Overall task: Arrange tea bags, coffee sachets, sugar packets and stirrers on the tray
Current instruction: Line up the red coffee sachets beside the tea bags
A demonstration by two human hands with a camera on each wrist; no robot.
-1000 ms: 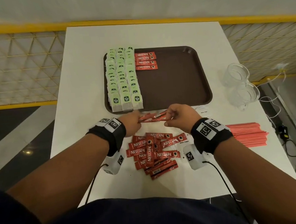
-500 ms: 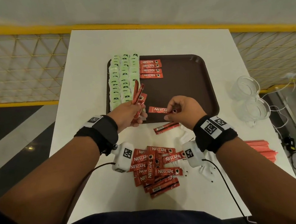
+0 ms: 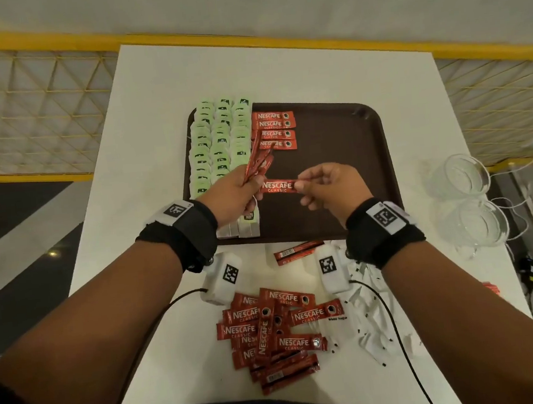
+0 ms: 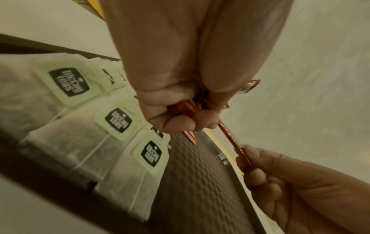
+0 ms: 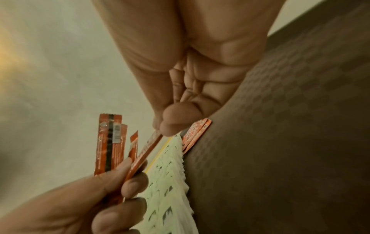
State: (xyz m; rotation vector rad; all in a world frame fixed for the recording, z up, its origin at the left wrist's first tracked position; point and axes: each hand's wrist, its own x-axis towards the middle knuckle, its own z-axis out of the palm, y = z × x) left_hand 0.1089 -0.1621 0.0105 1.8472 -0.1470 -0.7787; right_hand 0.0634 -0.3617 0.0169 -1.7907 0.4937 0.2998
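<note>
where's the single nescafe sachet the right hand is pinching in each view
Head: single sachet at centre, label up, over the tray.
Left wrist: thin red strip, edge-on, right of centre.
Right wrist: edge-on, below the thumb.
Shared landmark: the green tea bags beside it.

The tray (image 3: 342,227) lies in the middle of the table (image 3: 157,98), with the tea bags (image 3: 217,141) in rows along its left side and four coffee sachets (image 3: 274,131) just right of them at the far end. Above the near part of the tray, the left hand (image 3: 232,195) holds a bundle of sachets (image 3: 258,163) and the right hand (image 3: 329,189) holds one sachet (image 3: 278,186) between the two hands. On the table near the person lies a heap of sachets (image 3: 277,331), with the sugar packets (image 3: 371,318) to its right, and two glass cups (image 3: 467,202) stand right of the tray.
</note>
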